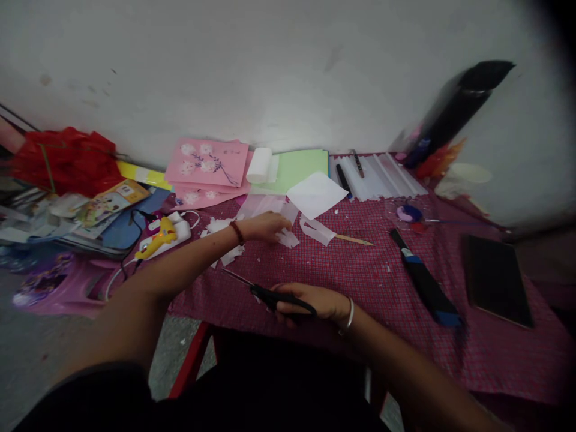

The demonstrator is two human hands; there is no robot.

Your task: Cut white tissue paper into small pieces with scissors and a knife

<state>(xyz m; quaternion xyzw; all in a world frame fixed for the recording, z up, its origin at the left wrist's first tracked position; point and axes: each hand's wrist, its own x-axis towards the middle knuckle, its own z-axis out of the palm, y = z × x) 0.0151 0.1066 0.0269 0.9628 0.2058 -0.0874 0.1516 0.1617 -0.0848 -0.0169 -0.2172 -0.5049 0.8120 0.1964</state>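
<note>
head view: the scissors [257,291] are in the right hand [310,297], its fingers closed round the black handles, above the near part of the checked cloth [360,270], blades pointing away and leftward. just beyond the scissors, the left hand [266,227] reaches over thin white paper [264,205]; whether its fingers pinch the paper or only rest there, i cannot tell. beyond the scissors and a little left lie white scraps [218,227]. beyond them to the right are a folded paper strip [323,233], a thin wooden stick [353,240] meeting its end, and a white square sheet [317,197]. farthest beyond the scissors, by the wall [292,78], are a green sheet [301,167], a white roll [260,165] and pink cards [207,163] with flowers. well left of the scissors, a yellow glue gun [162,237] sits on a white power strip [182,228]. well right of the scissors lies a flat black slab [497,279].
</note>
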